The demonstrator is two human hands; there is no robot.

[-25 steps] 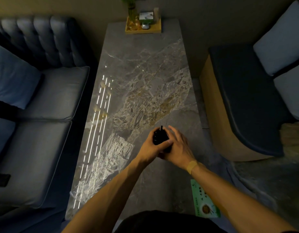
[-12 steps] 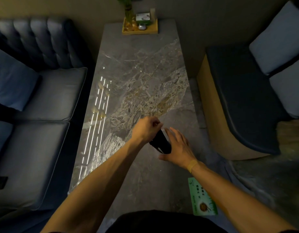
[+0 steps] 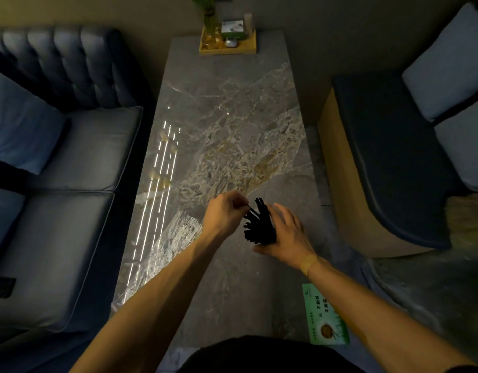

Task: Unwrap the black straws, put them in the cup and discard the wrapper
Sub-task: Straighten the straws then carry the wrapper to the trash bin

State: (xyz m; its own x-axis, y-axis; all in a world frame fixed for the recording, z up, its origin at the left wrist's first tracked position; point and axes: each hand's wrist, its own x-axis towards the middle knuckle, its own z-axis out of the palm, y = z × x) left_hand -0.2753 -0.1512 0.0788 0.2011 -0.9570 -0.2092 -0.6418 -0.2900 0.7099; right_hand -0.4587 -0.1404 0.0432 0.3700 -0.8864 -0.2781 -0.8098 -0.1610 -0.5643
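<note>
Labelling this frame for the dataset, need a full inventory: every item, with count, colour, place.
table: one, grey marble, centre, running away from the camera
straws: one bunch, black, above the near table, between the hands; count unclear
clear wrapper: one, transparent, crinkled, near left of the table
tray: one, yellow, far end of the table, holding a plant in a glass vase and small items
green card: one, green with print, near right table edge
sofa: one, dark blue, left
bench seat: one, dark top, tan side, right
cup: not visible
left hand: pinching a straw
right hand: cradling the bunch
</note>
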